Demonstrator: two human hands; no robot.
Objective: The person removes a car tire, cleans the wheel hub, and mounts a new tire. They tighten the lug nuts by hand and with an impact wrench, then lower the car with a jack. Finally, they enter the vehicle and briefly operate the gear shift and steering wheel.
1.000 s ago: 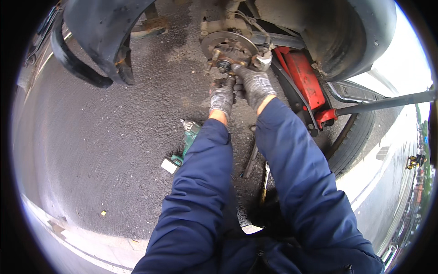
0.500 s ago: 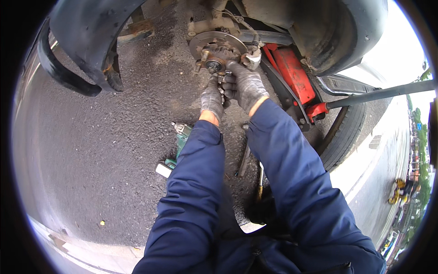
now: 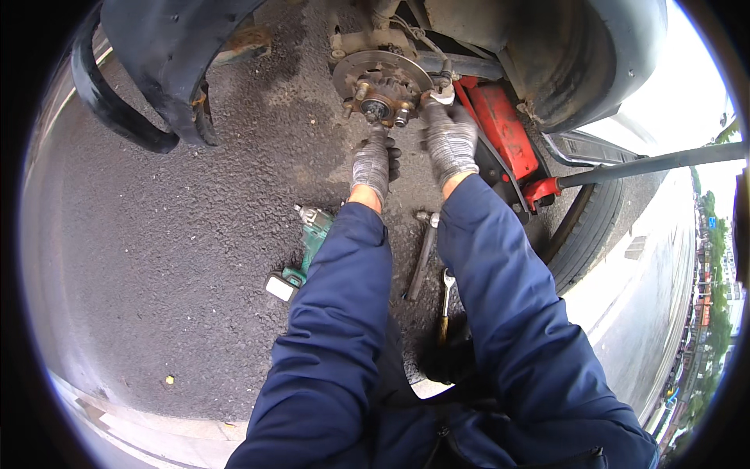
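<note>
Forearms (image 3: 344, 270) outstretched, left hand (image 3: 371, 162) near hub (image 3: 376, 108)

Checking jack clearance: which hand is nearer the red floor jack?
Right. The right hand is just left of the red floor jack in the picture; the left hand is farther left, below the brake disc.

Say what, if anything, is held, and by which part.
Cannot tell: the grey-gloved left hand hides any grip; the grey-gloved right hand is blurred.
</note>
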